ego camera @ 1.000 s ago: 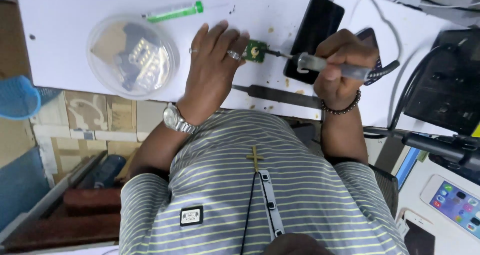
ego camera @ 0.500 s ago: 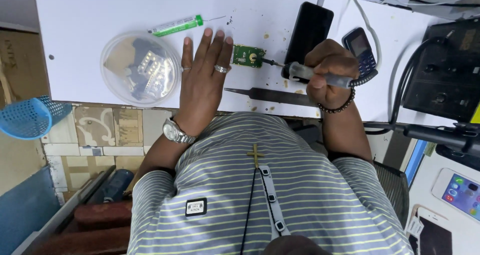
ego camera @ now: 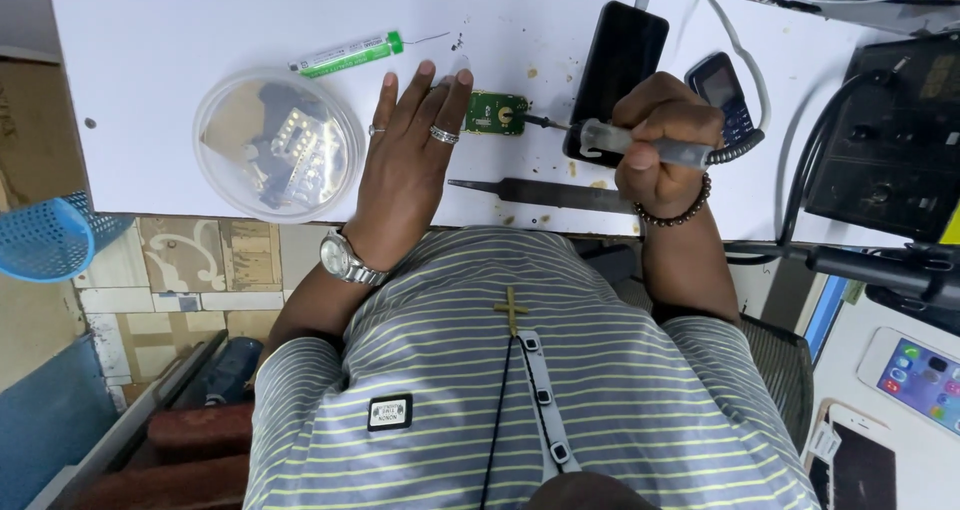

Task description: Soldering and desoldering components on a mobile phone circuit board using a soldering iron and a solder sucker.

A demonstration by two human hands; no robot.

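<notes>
A small green circuit board lies on the white table. My left hand rests flat beside it with fingers spread, rings on two fingers and a watch on the wrist; its fingertips lie next to the board's left edge. My right hand grips a grey-handled soldering iron, whose dark tip touches the board's right side. A coiled cord runs from the iron's handle to the right.
A green solder tube, a clear round lidded container of small parts, black tweezers, a black smartphone and a keypad phone lie on the table. A black station stands right. A blue basket sits left.
The view has shifted, so the table now sits lower in the picture. My left hand has flattened beside the board. The iron's tip stays at the board's right edge.
</notes>
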